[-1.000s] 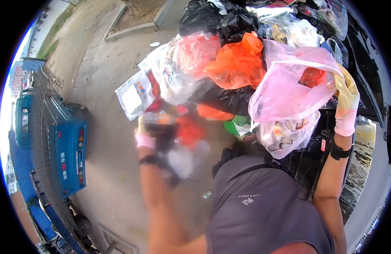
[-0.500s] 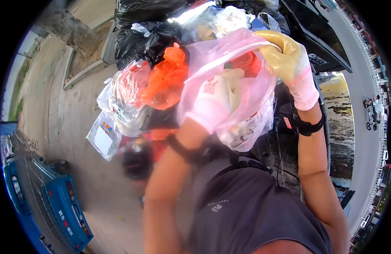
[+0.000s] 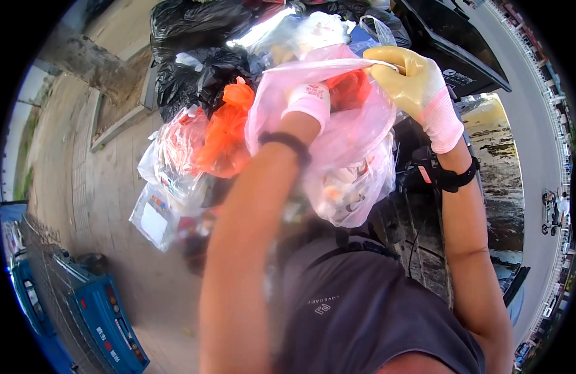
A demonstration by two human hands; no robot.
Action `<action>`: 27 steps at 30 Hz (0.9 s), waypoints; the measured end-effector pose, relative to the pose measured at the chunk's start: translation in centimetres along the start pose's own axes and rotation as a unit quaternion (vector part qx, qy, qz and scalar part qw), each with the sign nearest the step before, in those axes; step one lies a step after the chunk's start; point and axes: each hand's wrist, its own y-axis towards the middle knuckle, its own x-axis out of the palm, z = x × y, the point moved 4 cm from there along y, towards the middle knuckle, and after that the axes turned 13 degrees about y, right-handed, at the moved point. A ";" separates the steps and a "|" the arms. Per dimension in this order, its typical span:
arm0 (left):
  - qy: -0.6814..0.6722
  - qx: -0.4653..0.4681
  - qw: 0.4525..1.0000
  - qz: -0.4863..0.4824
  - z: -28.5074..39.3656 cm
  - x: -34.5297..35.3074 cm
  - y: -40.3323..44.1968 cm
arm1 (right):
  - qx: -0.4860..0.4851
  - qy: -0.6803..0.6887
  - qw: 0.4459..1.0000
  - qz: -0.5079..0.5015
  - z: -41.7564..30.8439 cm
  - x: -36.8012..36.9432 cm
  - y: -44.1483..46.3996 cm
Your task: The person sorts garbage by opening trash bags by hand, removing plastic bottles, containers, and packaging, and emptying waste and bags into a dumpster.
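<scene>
Pinching pink bag [image 3: 347, 138] by its rim with my right hand [image 3: 414, 86], left hand [image 3: 309, 105] sunk inside, fingers hidden so I can't tell grip remotely, orange bag [image 3: 225, 144] crowding left, black bags [image 3: 203, 82] beyond.

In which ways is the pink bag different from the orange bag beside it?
The pink bag gapes open; the orange bag is bunched closed. The pink bag is paler than the orange bag. The right hand holds the pink bag, not the orange bag. Both look thin, plastic.
</scene>
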 end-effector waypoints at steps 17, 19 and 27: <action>-0.265 -0.039 0.958 -0.098 -6.0 6.3 5.0 | 0.027 -0.050 0.998 0.008 1.2 2.7 -0.1; -0.157 0.014 0.987 -0.031 -5.3 8.5 7.3 | 0.053 -0.047 0.997 0.014 0.5 2.6 -1.4; -0.195 0.046 0.980 -0.003 -3.2 1.1 2.1 | 0.105 -0.116 0.988 0.015 5.0 5.7 -8.2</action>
